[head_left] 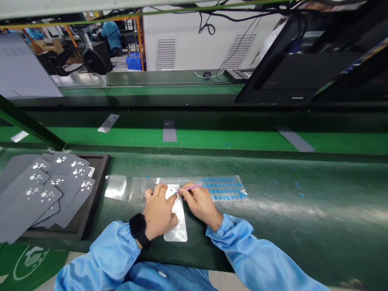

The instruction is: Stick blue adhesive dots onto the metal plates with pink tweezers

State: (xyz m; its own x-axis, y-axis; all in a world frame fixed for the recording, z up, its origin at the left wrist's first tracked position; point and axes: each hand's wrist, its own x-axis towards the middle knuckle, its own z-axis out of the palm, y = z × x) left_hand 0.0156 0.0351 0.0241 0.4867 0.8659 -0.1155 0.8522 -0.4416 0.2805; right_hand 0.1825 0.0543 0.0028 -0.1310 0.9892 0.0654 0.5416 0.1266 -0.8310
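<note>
A silver phone-back-shaped plate (pixel 178 226) with a ring near its top end lies flat before me. My left hand (pixel 159 212) rests over its left side, fingers curled against it and the index fingertip by the ring. Pinched in my right hand (pixel 200 203) is a thin pink tool that looks like tweezers (pixel 193 186). Its tip meets the ring area beside my left index finger, where a small bit of blue shows. Under the plate's top end runs a clear film strip (pixel 139 188), with rows of blue round stickers (pixel 222 189) on its right part.
At the left, a dark tray (pixel 101 178) holds a pile of grey panels (pixel 68 186). Beyond the bench edge, a green conveyor belt (pixel 200 139) carries several panels, including a grey one (pixel 169 130). Black monitors (pixel 291 72) stand behind at right. Blue specks dot the bench.
</note>
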